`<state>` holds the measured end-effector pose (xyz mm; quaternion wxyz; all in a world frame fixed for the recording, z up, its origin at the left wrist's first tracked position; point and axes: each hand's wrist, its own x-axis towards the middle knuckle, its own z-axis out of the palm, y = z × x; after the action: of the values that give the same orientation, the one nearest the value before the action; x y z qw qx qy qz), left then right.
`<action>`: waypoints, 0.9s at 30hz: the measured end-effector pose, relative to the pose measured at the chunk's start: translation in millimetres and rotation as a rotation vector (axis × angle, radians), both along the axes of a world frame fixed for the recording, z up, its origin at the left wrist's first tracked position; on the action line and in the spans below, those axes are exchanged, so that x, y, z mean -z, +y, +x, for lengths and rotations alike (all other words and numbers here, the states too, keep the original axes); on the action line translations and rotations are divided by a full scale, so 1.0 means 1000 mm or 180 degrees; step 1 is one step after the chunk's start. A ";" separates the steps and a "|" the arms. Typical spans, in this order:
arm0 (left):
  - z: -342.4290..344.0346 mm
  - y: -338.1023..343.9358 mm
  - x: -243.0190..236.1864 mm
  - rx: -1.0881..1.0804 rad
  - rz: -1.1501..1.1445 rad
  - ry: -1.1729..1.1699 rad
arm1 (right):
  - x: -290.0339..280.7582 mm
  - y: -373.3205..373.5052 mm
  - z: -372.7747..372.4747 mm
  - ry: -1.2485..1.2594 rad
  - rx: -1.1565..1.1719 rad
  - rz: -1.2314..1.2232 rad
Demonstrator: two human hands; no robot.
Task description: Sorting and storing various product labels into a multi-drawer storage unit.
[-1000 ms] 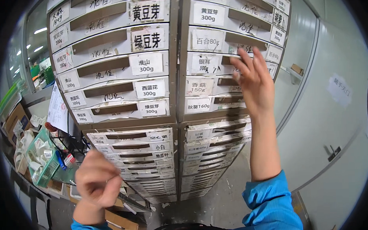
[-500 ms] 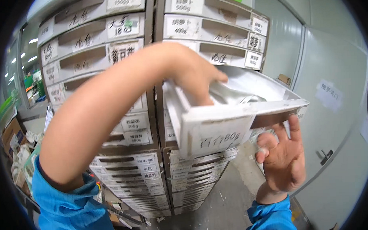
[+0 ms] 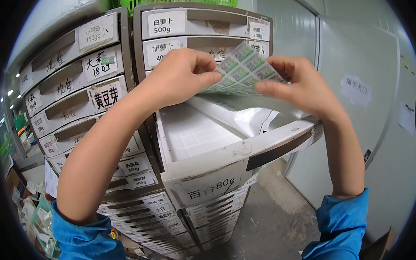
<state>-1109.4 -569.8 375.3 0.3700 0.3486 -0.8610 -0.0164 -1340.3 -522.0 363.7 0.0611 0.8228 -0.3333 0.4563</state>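
My left hand [image 3: 188,75] pinches the left side of a sheet of green-and-white printed labels [image 3: 244,67] between thumb and fingers. On the sheet's other side, my right hand [image 3: 300,83] grips it the same way. The sheet is held tilted above a pulled-out white drawer [image 3: 204,155]. Inside the drawer, a white plastic bag or film [image 3: 244,117] lies crumpled toward the right, and the pale drawer bottom shows on the left. Part of the sheet's lower side is blurred.
Grey cabinets with several labelled drawers [image 3: 62,84] stand in two columns before me. A green plastic basket [image 3: 180,0] sits on top. At the right is a grey door [image 3: 354,125] with a paper notice. Clutter and bags [image 3: 34,214] lie at the lower left.
My left hand has come up out of the drawer, and a label sheet is now in view between both hands. My right hand, open below the drawer front before, has risen to grip it.
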 end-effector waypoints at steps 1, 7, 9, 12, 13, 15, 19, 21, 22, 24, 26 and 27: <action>-0.001 0.006 0.000 0.0009 0.0010 -0.0001 | -0.003 0.001 0.004 -0.0117 0.0099 0.0297; -0.007 0.012 -0.002 0.1174 -0.2116 0.0408 | -0.010 0.012 0.019 0.0324 0.0314 0.0328; -0.004 0.018 -0.004 0.0780 -0.1809 0.0072 | -0.006 0.005 0.023 0.0321 0.0254 0.0256; -0.002 0.033 -0.008 0.0577 -0.1768 0.0080 | -0.003 0.000 0.026 -0.0321 -0.0666 -0.0503; -0.002 0.033 -0.008 0.0548 -0.1793 0.0193 | -0.002 0.001 0.027 -0.0182 -0.0451 -0.0652; -0.001 0.035 -0.009 0.0410 -0.2531 -0.0186 | -0.002 0.003 0.029 -0.0043 -0.0245 -0.0805; -0.008 0.047 -0.014 0.0066 -0.3625 -0.0929 | -0.001 0.009 0.033 0.0300 0.0001 -0.1197; -0.007 0.049 -0.014 0.0028 -0.3677 -0.0932 | -0.001 0.011 0.036 0.0334 0.0075 -0.1215; -0.006 0.051 -0.014 -0.0004 -0.3729 -0.0936 | 0.000 0.012 0.038 0.0254 0.0023 -0.1192; -0.005 0.051 -0.013 0.0061 -0.3803 -0.0902 | 0.000 0.013 0.040 0.0175 -0.0038 -0.1168; -0.005 0.052 -0.012 0.0149 -0.3870 -0.0857 | -0.002 0.014 0.039 0.0023 -0.0278 -0.0811; -0.005 0.053 -0.011 0.0153 -0.4015 -0.0883 | -0.003 0.010 0.038 0.0024 -0.0274 -0.0807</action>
<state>-1114.2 -516.9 385.9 0.3886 0.0438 -0.7527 0.5296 -1302.4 -512.1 366.2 0.1462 0.8237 -0.2371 0.4939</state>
